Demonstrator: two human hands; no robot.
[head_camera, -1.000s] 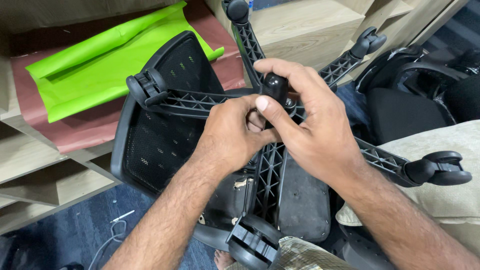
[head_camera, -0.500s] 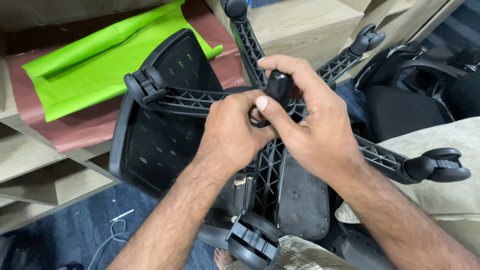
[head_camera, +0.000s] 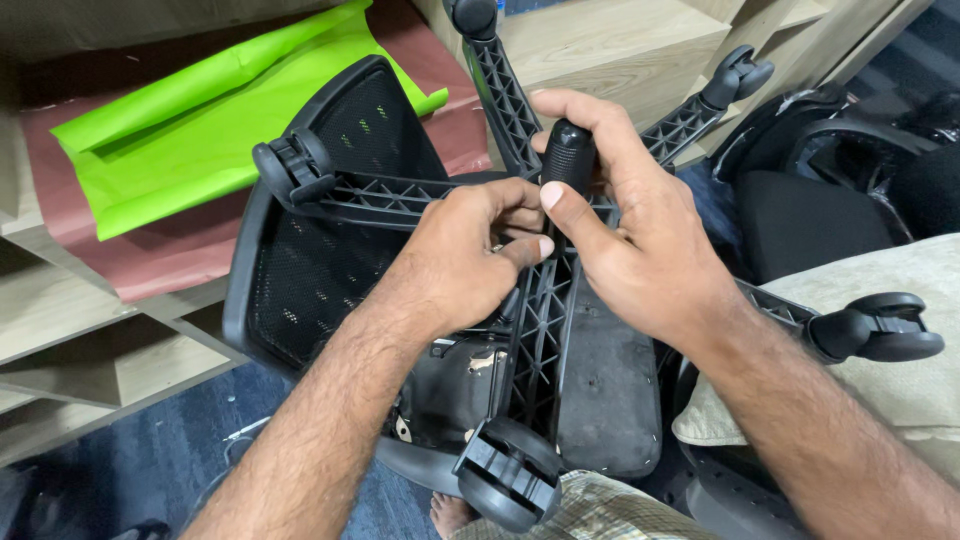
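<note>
Right hand (head_camera: 640, 250) grips the black handle (head_camera: 568, 155); left hand (head_camera: 460, 262) apparently pinches beneath it.

Green paper (head_camera: 190, 150) over brown sheet (head_camera: 150, 255) on wooden shelves (head_camera: 620, 45).

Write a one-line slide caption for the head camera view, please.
Right hand grips a black tool handle at the hub of an upturned chair base; left hand pinches beside it.
</note>
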